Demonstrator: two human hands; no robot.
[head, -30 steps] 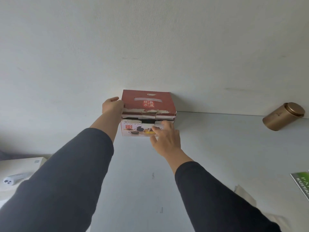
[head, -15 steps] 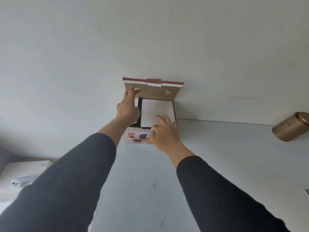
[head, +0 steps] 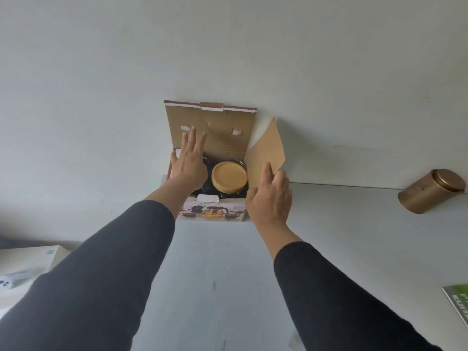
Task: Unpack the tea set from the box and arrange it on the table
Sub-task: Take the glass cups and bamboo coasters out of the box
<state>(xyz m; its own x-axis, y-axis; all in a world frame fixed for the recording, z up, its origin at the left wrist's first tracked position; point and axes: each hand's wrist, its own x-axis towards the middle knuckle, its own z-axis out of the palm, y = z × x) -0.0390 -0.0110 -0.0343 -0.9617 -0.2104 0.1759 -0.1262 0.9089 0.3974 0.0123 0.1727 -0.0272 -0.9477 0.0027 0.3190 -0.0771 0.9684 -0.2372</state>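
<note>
The left hand [head: 188, 164] is spread flat over the open box [head: 212, 203]; a side flap [head: 266, 153] is pressed outward by the right hand [head: 269, 198]. Between them, the lidded teapot [head: 229, 176] is likely fragile and best lifted by its body.

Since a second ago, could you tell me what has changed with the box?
The lid has swung up against the wall; the right hand has folded the side flap outward, exposing a round wooden lid. The box and gold tin stayed put.
</note>
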